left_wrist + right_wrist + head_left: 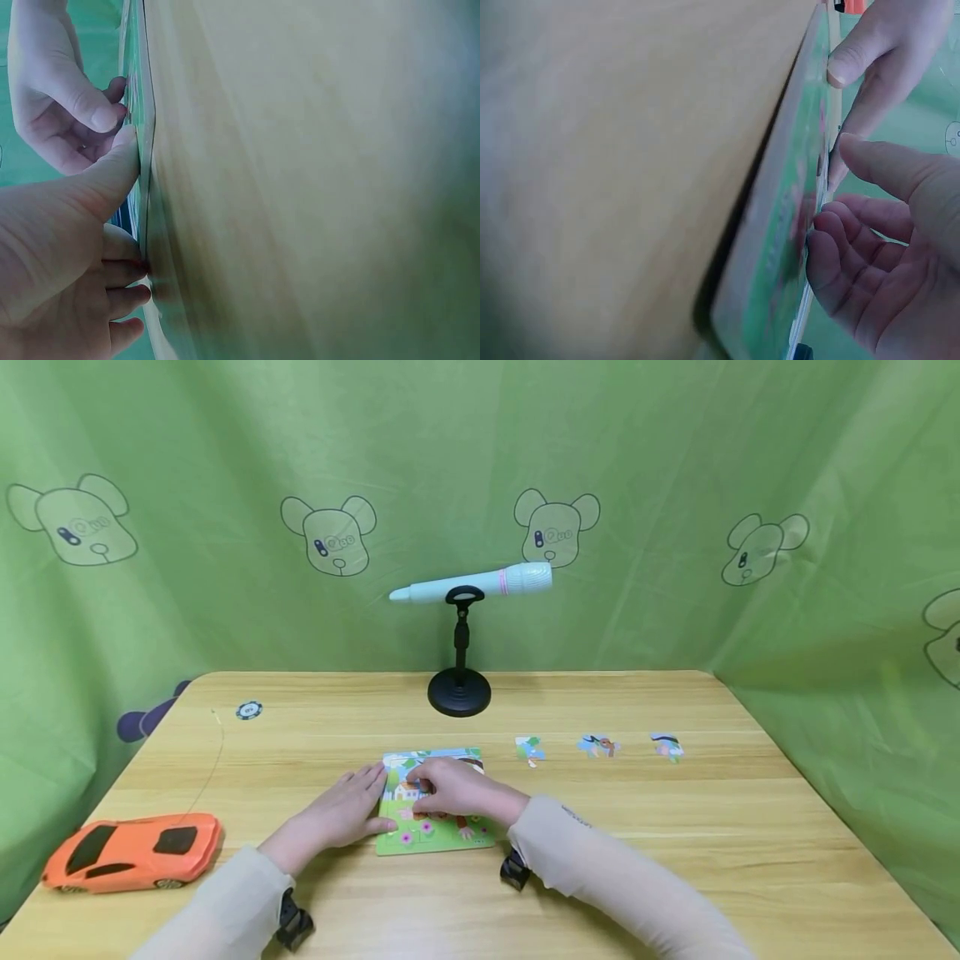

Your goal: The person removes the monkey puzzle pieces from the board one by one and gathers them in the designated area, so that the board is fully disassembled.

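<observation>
From the head view, the puzzle board [450, 838] lies right under my right hand [459, 789], whose fingers are bent, with the thumb standing apart from them. I see nothing caught in that gap (a small piece could hide behind my fingers). My left hand [341, 810] lies at the board's left edge, fingers stretched out, thumb resting on its near corner. The board looks about square, so I can't pick a long axis. To the right of my right hand and a little beyond it, a row of loose pieces runs away sideways: a tree piece [530, 750] nearest my grip, then a middle piece [598, 745], then an end piece [667, 747]. My right hand is the nearer one to all three.

From the left wrist, my left thumb touches the board's top, its other fingers beside the edge.

From the right wrist, my curled fingertips touch the board's face; the thumb hangs well clear of them.
</observation>
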